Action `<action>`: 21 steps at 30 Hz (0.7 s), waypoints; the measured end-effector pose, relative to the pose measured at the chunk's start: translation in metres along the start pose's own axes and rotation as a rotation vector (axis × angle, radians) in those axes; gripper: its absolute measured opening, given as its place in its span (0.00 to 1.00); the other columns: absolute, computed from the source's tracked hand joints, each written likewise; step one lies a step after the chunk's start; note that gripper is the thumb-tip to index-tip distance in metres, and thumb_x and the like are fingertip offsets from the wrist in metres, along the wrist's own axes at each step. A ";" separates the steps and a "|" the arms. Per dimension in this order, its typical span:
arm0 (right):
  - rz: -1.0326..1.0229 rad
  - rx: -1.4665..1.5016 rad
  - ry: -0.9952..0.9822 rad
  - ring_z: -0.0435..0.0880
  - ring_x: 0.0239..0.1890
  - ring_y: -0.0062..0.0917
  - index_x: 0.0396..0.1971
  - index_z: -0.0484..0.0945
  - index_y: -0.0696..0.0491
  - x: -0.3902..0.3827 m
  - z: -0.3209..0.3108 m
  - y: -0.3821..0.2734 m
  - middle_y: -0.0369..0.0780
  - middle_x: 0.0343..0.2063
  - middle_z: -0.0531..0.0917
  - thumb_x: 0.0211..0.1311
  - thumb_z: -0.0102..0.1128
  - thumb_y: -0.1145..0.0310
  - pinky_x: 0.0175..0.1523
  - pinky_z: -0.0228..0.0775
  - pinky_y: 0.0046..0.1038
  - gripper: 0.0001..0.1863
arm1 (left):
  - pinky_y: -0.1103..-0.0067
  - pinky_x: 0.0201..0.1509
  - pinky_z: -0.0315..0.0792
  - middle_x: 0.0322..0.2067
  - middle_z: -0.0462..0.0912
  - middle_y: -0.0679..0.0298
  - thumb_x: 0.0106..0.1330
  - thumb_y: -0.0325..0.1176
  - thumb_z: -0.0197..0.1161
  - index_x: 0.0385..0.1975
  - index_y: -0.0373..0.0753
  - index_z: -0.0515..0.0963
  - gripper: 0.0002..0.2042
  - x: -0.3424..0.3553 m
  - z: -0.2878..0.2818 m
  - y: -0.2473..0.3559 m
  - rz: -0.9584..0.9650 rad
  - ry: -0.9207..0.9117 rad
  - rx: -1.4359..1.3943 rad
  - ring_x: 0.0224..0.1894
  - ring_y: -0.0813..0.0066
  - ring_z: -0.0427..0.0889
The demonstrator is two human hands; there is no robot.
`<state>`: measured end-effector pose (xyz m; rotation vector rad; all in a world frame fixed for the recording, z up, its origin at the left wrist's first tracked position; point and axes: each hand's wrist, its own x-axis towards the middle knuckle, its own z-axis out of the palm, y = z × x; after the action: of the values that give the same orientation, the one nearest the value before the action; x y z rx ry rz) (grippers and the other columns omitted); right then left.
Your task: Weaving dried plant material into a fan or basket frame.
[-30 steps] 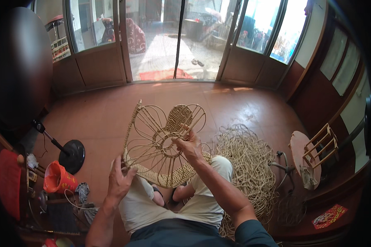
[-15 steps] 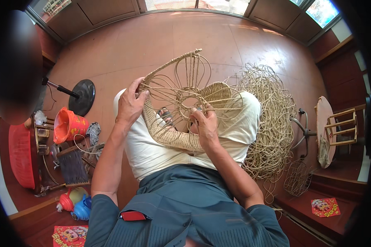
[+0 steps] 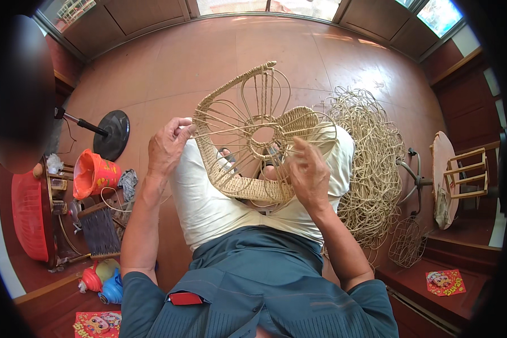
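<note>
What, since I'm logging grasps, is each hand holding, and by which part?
The left hand pinches a pale cord strand past the left edge of the woven frame. The right hand is blurred; whether it holds anything cannot be told.

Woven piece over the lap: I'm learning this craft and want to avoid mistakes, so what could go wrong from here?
The strand in the grip of the left hand might slip or kink if tugged too hard. The same pull could shift the woven piece, which lies over the legs. The loose cord pile beside them may tangle.
</note>
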<state>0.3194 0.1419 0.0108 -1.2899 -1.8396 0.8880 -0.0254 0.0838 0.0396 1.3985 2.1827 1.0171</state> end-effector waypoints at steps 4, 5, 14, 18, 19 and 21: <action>-0.478 -0.274 0.192 0.88 0.57 0.39 0.60 0.87 0.50 0.036 0.010 0.009 0.40 0.52 0.89 0.64 0.73 0.77 0.63 0.78 0.40 0.24 | 0.76 0.37 0.72 0.24 0.79 0.70 0.76 0.46 0.75 0.38 0.37 0.88 0.16 0.004 -0.013 -0.015 0.052 -0.196 -0.057 0.30 0.81 0.75; -0.479 -0.273 0.192 0.88 0.57 0.39 0.60 0.87 0.50 0.043 0.013 0.010 0.40 0.52 0.89 0.64 0.73 0.77 0.63 0.78 0.40 0.24 | 0.76 0.37 0.72 0.24 0.79 0.70 0.76 0.46 0.75 0.38 0.37 0.88 0.16 0.008 -0.015 -0.021 0.052 -0.194 -0.056 0.30 0.81 0.75; -0.701 -0.435 0.064 0.88 0.61 0.38 0.63 0.86 0.49 0.065 0.028 0.027 0.42 0.61 0.85 0.64 0.67 0.79 0.67 0.78 0.40 0.26 | 0.73 0.35 0.71 0.22 0.80 0.65 0.74 0.42 0.74 0.36 0.37 0.88 0.13 0.046 -0.020 -0.002 0.120 -0.195 -0.002 0.27 0.79 0.78; -0.749 -0.443 0.043 0.86 0.64 0.40 0.67 0.84 0.50 0.064 0.026 0.031 0.46 0.65 0.82 0.63 0.65 0.80 0.69 0.77 0.40 0.30 | 0.61 0.38 0.77 0.28 0.88 0.56 0.77 0.49 0.70 0.34 0.41 0.85 0.17 0.074 -0.014 0.030 0.327 -0.011 0.272 0.32 0.51 0.88; -0.760 -0.488 0.016 0.85 0.65 0.41 0.70 0.82 0.53 0.063 0.026 0.028 0.47 0.67 0.80 0.64 0.65 0.78 0.70 0.77 0.41 0.31 | 0.61 0.38 0.77 0.28 0.88 0.56 0.77 0.49 0.70 0.34 0.41 0.85 0.17 0.084 -0.009 0.034 0.316 0.000 0.267 0.32 0.51 0.88; -0.787 -0.541 -0.021 0.83 0.67 0.43 0.72 0.79 0.55 0.062 0.026 0.024 0.48 0.68 0.79 0.65 0.64 0.77 0.71 0.76 0.42 0.32 | 0.59 0.39 0.79 0.29 0.87 0.57 0.78 0.51 0.68 0.36 0.43 0.83 0.17 0.107 0.003 0.046 0.559 0.177 0.417 0.34 0.50 0.89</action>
<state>0.2933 0.2035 -0.0127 -0.6937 -2.4173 -0.0252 -0.0424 0.1913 0.0798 2.2790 2.2686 0.9079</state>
